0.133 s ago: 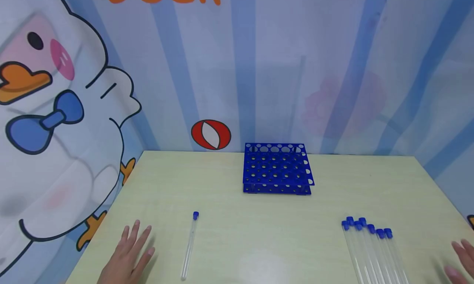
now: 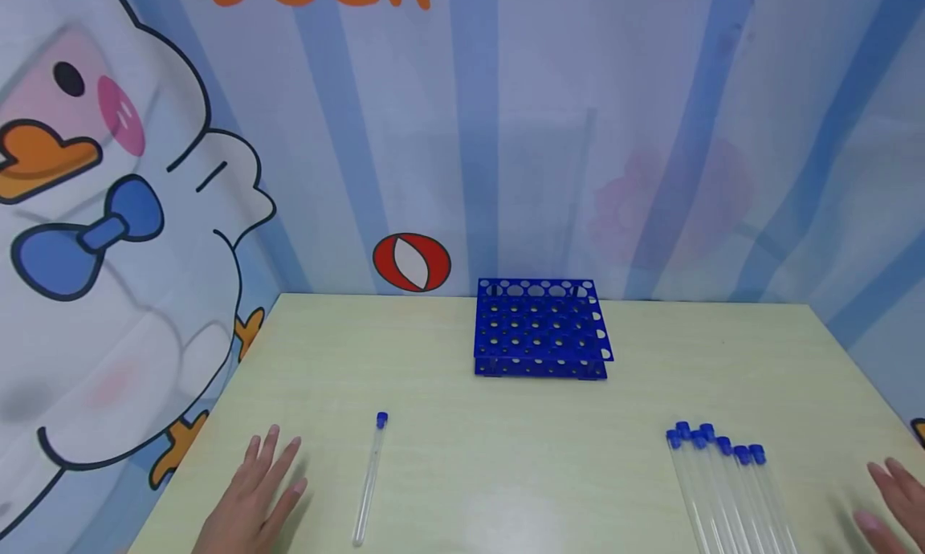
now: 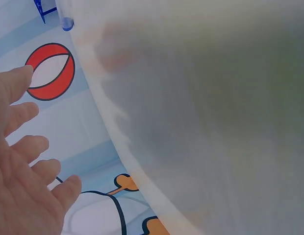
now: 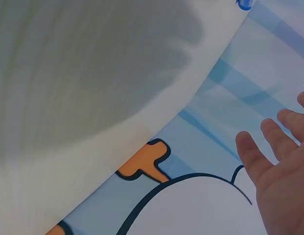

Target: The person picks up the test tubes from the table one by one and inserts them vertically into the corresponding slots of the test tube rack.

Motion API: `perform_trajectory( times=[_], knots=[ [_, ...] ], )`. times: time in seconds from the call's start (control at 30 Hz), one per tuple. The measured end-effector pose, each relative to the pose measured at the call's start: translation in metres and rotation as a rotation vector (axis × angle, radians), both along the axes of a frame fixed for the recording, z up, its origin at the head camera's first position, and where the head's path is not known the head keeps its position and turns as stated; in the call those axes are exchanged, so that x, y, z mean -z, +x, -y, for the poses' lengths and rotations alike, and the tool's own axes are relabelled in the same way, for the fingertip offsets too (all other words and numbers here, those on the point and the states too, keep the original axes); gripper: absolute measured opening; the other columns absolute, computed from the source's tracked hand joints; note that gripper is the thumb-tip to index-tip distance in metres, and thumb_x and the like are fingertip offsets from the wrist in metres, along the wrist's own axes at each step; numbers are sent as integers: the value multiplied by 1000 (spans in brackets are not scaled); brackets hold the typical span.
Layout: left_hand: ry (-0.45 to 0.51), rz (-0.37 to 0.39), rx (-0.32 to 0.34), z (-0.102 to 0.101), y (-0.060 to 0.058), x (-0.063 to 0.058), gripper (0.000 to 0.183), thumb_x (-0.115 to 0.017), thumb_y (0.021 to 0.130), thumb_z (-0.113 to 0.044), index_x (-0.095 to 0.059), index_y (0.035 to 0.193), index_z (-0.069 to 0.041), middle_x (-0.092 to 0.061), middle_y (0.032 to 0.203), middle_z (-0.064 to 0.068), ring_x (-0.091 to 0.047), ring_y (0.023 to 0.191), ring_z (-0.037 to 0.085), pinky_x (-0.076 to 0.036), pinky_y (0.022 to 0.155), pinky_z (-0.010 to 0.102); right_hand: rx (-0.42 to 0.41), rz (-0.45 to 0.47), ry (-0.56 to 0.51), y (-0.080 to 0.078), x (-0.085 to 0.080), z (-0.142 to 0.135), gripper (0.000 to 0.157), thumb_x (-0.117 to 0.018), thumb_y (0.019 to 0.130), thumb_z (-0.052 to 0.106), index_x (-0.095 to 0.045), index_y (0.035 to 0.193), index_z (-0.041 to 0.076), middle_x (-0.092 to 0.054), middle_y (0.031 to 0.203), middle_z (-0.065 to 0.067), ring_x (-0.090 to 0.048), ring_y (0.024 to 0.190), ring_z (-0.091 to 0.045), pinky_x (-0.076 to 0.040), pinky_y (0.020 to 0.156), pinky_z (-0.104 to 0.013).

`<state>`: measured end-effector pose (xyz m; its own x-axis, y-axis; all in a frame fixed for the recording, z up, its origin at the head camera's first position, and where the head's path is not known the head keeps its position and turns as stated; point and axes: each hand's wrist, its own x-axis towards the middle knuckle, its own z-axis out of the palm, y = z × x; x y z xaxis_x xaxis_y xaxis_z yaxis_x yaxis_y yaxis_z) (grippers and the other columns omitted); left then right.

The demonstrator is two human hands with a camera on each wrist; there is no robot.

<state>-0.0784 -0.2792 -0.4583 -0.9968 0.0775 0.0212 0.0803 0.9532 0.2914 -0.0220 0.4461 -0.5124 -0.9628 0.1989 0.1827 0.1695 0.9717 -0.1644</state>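
Note:
My left hand [image 2: 249, 498] is over the table's left side with its fingers spread, holding nothing. Just to its right lies a single clear test tube [image 2: 371, 482] with a blue cap pointing away from me. At the right edge of the head view my right hand [image 2: 896, 502] is partly cut off, its visible fingers extended and nothing in them. Between the hands, nearer the right one, several capped test tubes [image 2: 726, 494] lie side by side, their lower ends out of frame. A blue test tube rack [image 2: 538, 329] stands at the back, with no tubes in it.
The pale table [image 2: 549, 458] ends at the back against a printed cloth backdrop [image 2: 535, 136] with blue stripes and a cartoon duck. In the left wrist view, a blue cap [image 3: 67, 23] shows at the table's edge.
My left hand has shifted slightly up and to the right. The right hand has come a little further into view, moving left. Tubes and rack stay where they were.

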Motion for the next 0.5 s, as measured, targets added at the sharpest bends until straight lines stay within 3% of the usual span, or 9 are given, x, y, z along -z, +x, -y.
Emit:
perform_trajectory(
  times=[0.1, 0.23, 0.33, 0.5],
  knots=[
    [-3, -16, 4, -7, -3, -3, 61, -43, 93, -49, -35, 141, -11, -19, 148, 21, -9, 137, 40, -21, 97, 64, -19, -1, -28, -4, -16, 18, 76, -46, 91, 50, -7, 147, 16, 8, 152, -1, 21, 135, -10, 21, 105, -33],
    [-2, -18, 14, -22, -10, -7, 61, -43, 93, -50, -34, 142, -15, -17, 150, 16, -7, 138, 36, -20, 100, 61, -70, 0, -89, -16, -35, 41, 73, -45, 94, 46, -10, 146, 9, 7, 152, -10, 16, 137, -23, 19, 105, -37],
    [17, -69, 53, -33, -17, -8, 57, -46, 93, -46, -35, 141, -18, -18, 151, 12, -9, 139, 34, -22, 102, 58, -141, 8, -145, -28, -45, 54, 71, -44, 96, 41, -11, 145, 2, 7, 150, -18, 12, 136, -36, 17, 104, -48],
    [75, -114, 124, -55, -32, -8, 56, -46, 93, -45, -34, 142, -19, -18, 151, 7, -11, 139, 31, -24, 102, 55, -231, 145, -218, -48, -59, 72, 72, -37, 97, 43, -6, 144, -1, 7, 147, -28, 5, 130, -52, 3, 94, -68]
  ],
)
